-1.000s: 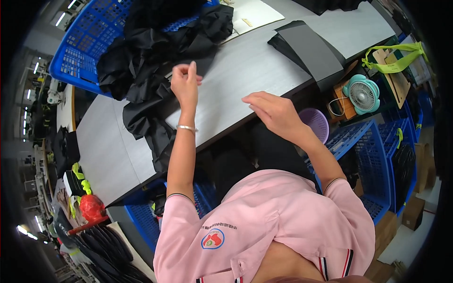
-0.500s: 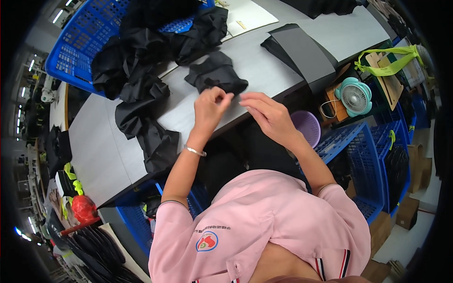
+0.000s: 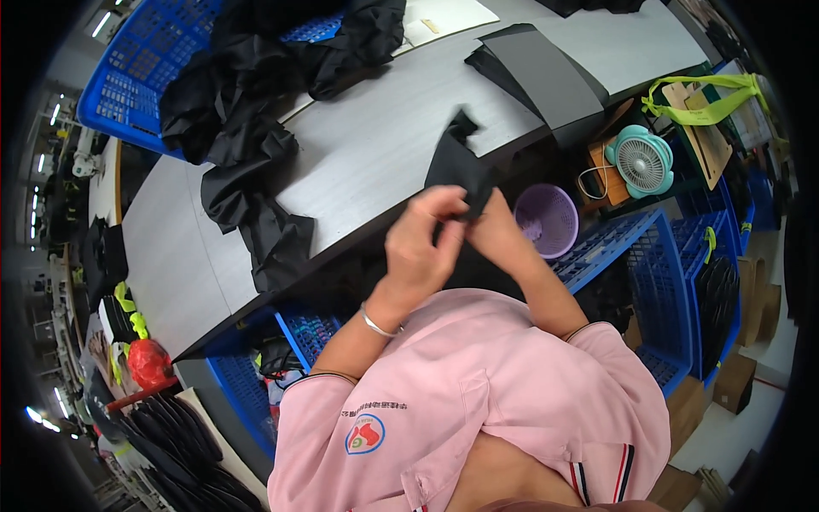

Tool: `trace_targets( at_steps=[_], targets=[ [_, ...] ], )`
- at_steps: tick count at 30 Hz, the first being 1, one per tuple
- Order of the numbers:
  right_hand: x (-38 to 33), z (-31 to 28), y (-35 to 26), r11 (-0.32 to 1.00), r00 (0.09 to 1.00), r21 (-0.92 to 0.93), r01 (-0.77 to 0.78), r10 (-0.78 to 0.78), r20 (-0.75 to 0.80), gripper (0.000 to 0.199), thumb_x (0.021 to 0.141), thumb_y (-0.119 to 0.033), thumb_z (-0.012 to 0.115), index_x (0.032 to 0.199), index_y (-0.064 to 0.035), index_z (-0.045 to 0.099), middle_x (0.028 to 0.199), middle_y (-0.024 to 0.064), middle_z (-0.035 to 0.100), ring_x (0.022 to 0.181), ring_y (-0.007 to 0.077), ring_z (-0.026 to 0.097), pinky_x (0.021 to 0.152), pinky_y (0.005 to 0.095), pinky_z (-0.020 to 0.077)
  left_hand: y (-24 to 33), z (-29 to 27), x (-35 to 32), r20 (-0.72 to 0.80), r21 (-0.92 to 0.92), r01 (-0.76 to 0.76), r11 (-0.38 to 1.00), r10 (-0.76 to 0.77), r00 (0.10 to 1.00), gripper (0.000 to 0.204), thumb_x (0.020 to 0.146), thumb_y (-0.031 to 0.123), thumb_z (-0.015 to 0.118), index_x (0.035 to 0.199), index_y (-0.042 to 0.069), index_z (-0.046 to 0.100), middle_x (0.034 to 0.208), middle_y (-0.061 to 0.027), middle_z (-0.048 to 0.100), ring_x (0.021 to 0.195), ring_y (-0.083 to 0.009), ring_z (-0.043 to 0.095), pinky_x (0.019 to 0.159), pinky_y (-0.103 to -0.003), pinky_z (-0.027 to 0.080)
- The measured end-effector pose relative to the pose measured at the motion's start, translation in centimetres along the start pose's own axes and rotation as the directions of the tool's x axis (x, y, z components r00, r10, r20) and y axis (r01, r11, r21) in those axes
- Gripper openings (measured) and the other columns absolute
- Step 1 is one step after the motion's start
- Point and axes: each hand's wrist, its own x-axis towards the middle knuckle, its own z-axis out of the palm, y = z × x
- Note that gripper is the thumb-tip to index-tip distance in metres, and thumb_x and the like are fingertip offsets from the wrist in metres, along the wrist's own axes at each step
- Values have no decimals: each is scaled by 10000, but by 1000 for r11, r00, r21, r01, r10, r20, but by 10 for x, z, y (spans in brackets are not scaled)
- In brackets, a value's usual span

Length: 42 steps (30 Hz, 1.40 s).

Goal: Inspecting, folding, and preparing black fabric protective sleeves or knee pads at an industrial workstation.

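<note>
A small black fabric piece (image 3: 459,166) is raised at the near edge of the table, its far end blurred and folded over. My right hand (image 3: 496,224) grips its near right side, most of the fingers hidden behind the cloth. At its near left edge, my left hand (image 3: 418,243) has curled fingers and thumb closed on the cloth, the fingertips slightly smeared by motion. A heap of crumpled black fabric pieces (image 3: 247,162) spills across the grey table (image 3: 367,145) to the left of my hands.
A blue plastic basket (image 3: 128,94) sits at the far left under the heap. Flat dark panels (image 3: 546,77) lie far right. Beside the table's right side are a purple bin (image 3: 546,222), a turquoise fan (image 3: 641,165) and blue crates (image 3: 665,299). A red bundle (image 3: 151,364) is at left.
The black fabric piece has come off the tabletop toward me and to the right, now held in my hands. My left hand has moved right and nearer; my right hand has gone behind the cloth.
</note>
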Motion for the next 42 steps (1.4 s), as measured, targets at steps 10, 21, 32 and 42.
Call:
trace_targets(
  at_steps=[10, 21, 32, 42],
  targets=[
    [28, 5, 43, 371, 875, 917, -150, 481, -51, 466, 1070, -287, 386, 1458, -29, 400, 1527, 116, 408, 1381, 250, 432, 1145, 391, 338, 42, 65, -66, 531, -435, 53, 899, 209, 821, 302, 804, -65, 690, 1087, 26, 638, 930, -115, 662, 838, -272, 654, 727, -348, 532],
    [35, -6, 41, 450, 888, 839, -305, 453, 79, 500, 1064, -395, 382, 1320, 10, 525, 1440, 130, 497, 1343, 211, 427, 1058, 356, 419, -24, 31, -17, 84, -22, 261, 965, -258, 962, 332, 830, 153, 744, 1136, 64, 648, 1199, -69, 604, 1060, -214, 543, 910, -313, 446],
    [16, -10, 14, 836, 987, 534, -123, 161, -24, 368, 1040, -194, 438, 1322, 28, 519, 1386, 113, 520, 1268, 202, 496, 1033, 336, 428, -69, 14, 22, 134, -426, 507, 749, -502, 854, 115, 913, 139, 692, 934, 25, 695, 1231, -76, 624, 1094, -169, 572, 956, -314, 432],
    [82, -26, 67, 412, 900, 900, -141, 432, -57, 423, 991, -198, 566, 1371, -24, 497, 1340, 69, 567, 1207, 136, 535, 1019, 234, 391, -1, 54, -35, 120, 119, -189, 975, 174, 977, 504, 736, 248, 842, 1152, 55, 634, 1347, -146, 537, 1269, -353, 465, 1046, -442, 380]
  ],
)
